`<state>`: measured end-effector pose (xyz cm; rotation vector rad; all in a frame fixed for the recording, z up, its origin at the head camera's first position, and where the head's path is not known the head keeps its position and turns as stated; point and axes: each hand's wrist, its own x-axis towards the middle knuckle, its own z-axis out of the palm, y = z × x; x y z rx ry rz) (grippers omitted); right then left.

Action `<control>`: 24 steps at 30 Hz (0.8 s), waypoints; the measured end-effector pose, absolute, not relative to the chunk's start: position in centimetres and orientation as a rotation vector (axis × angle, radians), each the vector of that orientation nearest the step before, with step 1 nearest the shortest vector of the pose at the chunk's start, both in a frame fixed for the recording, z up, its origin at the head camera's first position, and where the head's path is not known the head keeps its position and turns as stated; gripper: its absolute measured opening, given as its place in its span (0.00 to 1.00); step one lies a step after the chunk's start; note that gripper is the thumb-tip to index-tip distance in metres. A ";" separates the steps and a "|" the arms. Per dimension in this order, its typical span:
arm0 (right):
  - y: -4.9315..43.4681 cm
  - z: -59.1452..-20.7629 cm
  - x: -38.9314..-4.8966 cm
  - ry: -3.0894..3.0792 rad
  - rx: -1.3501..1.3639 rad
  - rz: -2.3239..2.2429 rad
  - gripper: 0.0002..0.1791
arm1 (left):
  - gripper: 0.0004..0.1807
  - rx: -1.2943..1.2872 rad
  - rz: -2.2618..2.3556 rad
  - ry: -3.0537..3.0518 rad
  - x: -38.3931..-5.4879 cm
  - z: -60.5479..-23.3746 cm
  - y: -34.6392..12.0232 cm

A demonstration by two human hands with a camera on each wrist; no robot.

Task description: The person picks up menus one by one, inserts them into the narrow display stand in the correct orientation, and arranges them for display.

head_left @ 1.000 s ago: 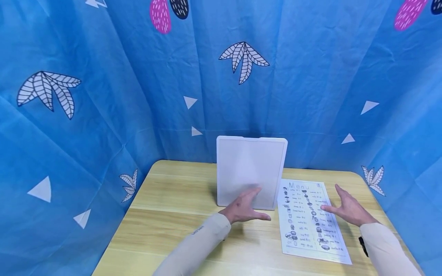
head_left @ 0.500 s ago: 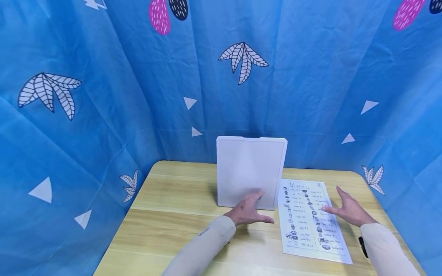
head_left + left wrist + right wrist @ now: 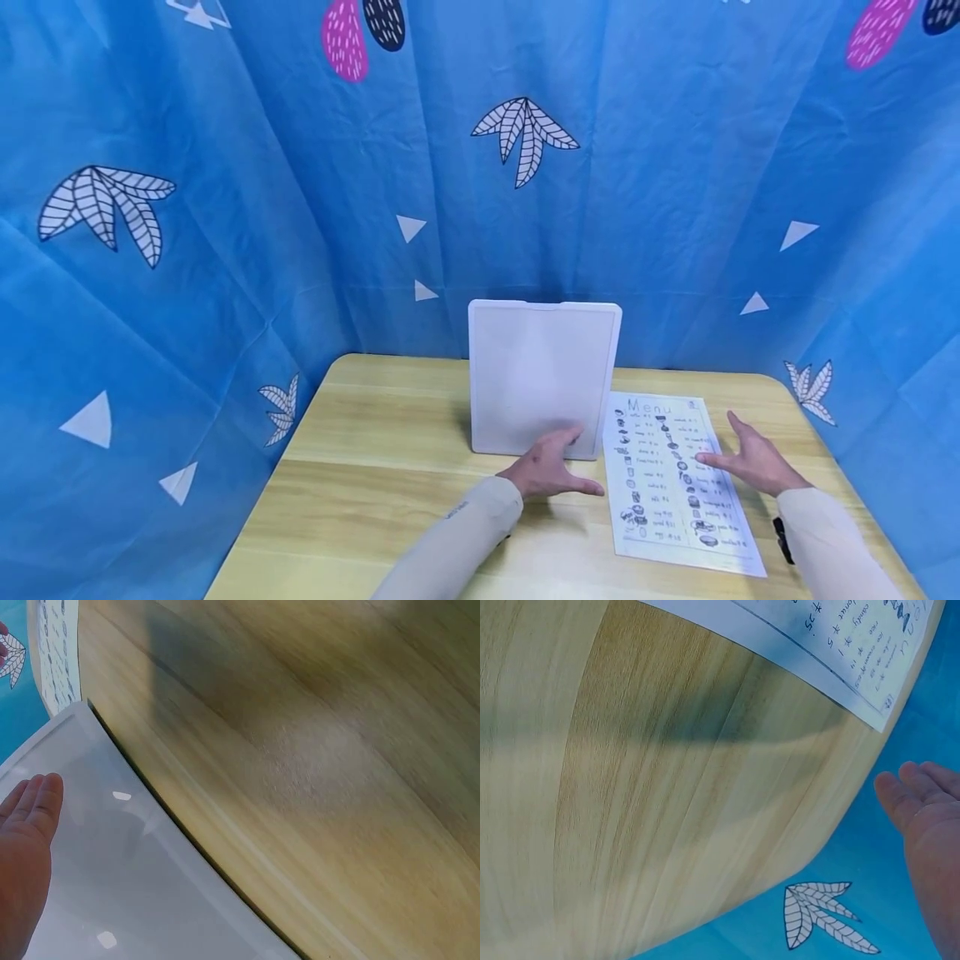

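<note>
My left hand (image 3: pixel 547 468) hovers in front of the lower edge of a white rectangular board (image 3: pixel 542 375), thumb spread from the straight fingers, holding nothing. The board stands upright near the back of the table, with a shallow notch in its top edge. In the left wrist view, the fingers (image 3: pixel 37 802) overlap the board's glossy face. To the right lies a paper menu sheet (image 3: pixel 667 546), headed "Menu", with small drawings and handwritten prices in two columns. Over its right edge, my right hand (image 3: pixel 759 460) is held with thumb and fingers apart and nothing between them.
The wooden table (image 3: pixel 360 467) has rounded far corners. A blue curtain (image 3: pixel 360 217) with leaf and triangle prints hangs behind it and on both sides. A black band (image 3: pixel 783 540) shows at the right wrist.
My left hand has moved a little to the right and toward me, along the board's lower part. The right hand, the board and the menu sheet stay about where they were.
</note>
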<state>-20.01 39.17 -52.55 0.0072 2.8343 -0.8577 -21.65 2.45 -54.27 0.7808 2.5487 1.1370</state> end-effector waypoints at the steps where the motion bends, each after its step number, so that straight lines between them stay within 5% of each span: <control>1: 39.1 -52.5 -20.0 2.828 0.013 -0.863 0.69 | 0.61 0.778 1.139 2.549 -21.6 -54.3 2.5; 24: 39.4 -54.1 -20.4 2.762 0.052 -0.881 0.69 | 0.60 0.753 1.175 2.521 -21.1 -55.4 4.5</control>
